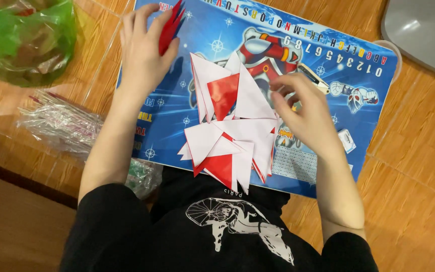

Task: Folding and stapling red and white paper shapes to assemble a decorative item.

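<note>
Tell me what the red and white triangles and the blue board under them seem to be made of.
The triangles look like thin matte paper: sharp creases, flat folded layers, red on one side and white on the other. The blue board seems glossy laminated card or plastic: it shows a slight sheen and stiff, straight edges.

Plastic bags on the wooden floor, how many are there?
2: a green plastic bag at the top left, and a clear plastic packet below it, beside the left arm. More may be hidden.
</note>
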